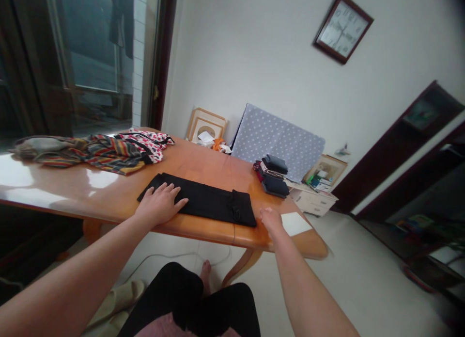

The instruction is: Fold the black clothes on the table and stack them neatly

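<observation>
A black garment, folded into a long flat strip, lies along the table's near edge. Near its right end there is a small bunched or gathered part; its exact kind cannot be made out. My left hand rests flat on the strip's left end with the fingers spread. Just beyond the right end, apart from the cloth, my right hand is closed with its fingers curled in, and no item shows in it. Close to that hand, a white sheet lies on the table.
The wooden table carries a heap of loose patterned clothes at the left and a stack of folded clothes at the right. Behind stand a dotted grey cover and a white drawer cabinet. A cable lies on the floor below.
</observation>
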{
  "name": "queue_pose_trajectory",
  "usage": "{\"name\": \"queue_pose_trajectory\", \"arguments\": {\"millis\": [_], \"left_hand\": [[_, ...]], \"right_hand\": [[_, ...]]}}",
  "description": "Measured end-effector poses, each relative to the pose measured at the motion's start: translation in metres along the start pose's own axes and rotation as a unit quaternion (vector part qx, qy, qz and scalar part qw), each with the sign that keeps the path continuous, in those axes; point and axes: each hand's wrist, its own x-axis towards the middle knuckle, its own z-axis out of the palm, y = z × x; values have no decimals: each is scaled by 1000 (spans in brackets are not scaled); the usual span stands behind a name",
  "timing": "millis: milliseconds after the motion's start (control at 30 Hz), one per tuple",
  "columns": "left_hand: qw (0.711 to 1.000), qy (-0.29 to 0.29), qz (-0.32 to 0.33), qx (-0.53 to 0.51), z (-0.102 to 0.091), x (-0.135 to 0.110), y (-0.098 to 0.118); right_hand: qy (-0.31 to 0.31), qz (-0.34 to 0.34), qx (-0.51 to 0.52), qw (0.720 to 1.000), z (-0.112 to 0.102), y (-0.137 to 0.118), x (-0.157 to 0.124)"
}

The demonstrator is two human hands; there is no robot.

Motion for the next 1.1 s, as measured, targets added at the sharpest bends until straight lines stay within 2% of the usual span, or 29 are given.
{"name": "queue_pose_trajectory", "arguments": {"millis": [200,300,400,500,633,733,833,1100], "left_hand": [[1000,-4,3,19,4,3,-5],[1000,-10,7,27,8,6,-10],[999,-25,7,30,10,10,-13],[999,-42,4,31,10,13,-15],[997,-62,3,42,6,15,-14],[996,-74,4,54,2,15,-11],[995,-80,5,67,-2,14,-9],[994,-79,-1,74,-9,10,-2]], "right_hand": [[22,-19,-96,995,13,-11,-28],[37,-16,-91,995,16,-12,-36],[71,0,7,997,14,-6,-37],[116,26,180,976,8,0,-35],[137,70,400,903,-2,10,-34],[146,97,502,847,-7,17,-32],[135,111,543,821,-10,24,-31],[98,89,548,826,-9,30,-32]]}}
